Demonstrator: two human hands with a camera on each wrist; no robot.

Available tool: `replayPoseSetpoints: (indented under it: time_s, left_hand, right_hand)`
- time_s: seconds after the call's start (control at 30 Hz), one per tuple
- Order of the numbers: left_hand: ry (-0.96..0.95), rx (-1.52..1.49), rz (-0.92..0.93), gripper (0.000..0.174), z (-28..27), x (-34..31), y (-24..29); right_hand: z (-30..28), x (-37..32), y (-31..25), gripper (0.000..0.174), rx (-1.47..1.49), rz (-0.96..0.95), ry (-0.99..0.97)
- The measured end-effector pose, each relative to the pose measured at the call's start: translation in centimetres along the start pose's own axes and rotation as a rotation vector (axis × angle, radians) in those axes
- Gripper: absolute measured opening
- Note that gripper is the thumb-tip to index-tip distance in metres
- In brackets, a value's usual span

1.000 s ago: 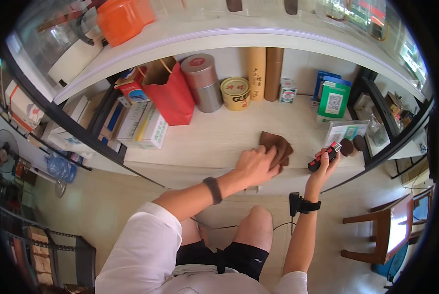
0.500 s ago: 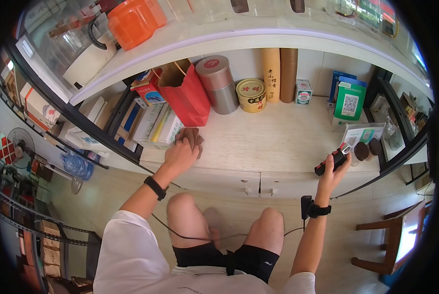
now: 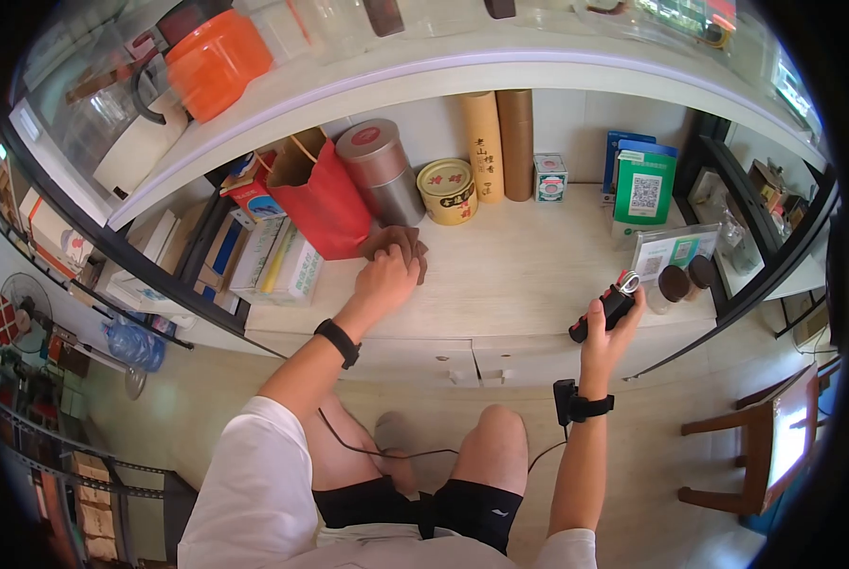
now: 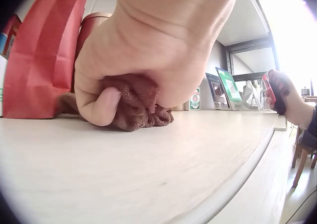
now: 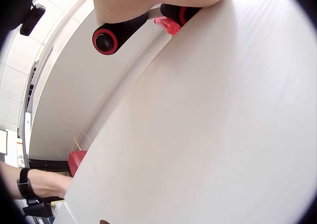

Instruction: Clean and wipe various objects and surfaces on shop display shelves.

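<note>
In the head view a brown cloth [image 3: 407, 248] lies bunched on the white shelf surface beside the red paper bag [image 3: 322, 204]. My left hand [image 3: 386, 283] grips it from above; in the left wrist view the thumb and fingers curl round the folds of the cloth [image 4: 136, 105], which touches the surface. My right hand [image 3: 612, 332], at the shelf's front right, holds a black and red hand grip tool [image 3: 606, 311] with a metal spring coil. One of its black handles [image 5: 105, 41] shows below the palm in the right wrist view.
Behind stand a silver-pink canister [image 3: 383, 171], a yellow tin [image 3: 447, 192], two tall tubes [image 3: 516, 147] and a small box [image 3: 550, 178]. White boxes [image 3: 277, 266] are at left. A green QR sign [image 3: 644, 190] and dark-lidded jars [image 3: 674, 283] stand at right. An upper shelf [image 3: 424, 76] overhangs.
My left hand has swept the cloth from the right side over to the boxes at left, then slightly back right beside the red bag. The right hand keeps holding the tool.
</note>
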State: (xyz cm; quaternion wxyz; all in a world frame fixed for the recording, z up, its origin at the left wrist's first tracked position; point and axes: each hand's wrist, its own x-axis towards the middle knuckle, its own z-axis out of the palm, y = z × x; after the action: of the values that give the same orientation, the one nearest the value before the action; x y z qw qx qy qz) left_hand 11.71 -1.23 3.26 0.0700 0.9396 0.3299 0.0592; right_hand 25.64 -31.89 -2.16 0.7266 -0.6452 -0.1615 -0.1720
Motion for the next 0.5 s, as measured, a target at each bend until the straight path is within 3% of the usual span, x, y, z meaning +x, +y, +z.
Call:
replayPoseSetpoints:
  time_s: [0.2, 0.33, 0.5]
  left_hand:
    - [-0.058, -0.113, 0.102, 0.05, 1.5, 1.1, 6.3]
    - [0.099, -0.161, 0.289, 0.046, 3.2, 1.3, 13.2]
    - [0.225, -0.14, 0.338, 0.04, 5.6, 6.3, 18.2]
  right_hand:
    - [0.3, -0.2, 0.0, 0.068, -0.009, -0.061, 0.005]
    - [0.2, -0.2, 0.2, 0.075, -0.062, -0.068, 0.01]
    - [0.5, 0.0, -1.1, 0.073, -0.053, -0.063, -0.056]
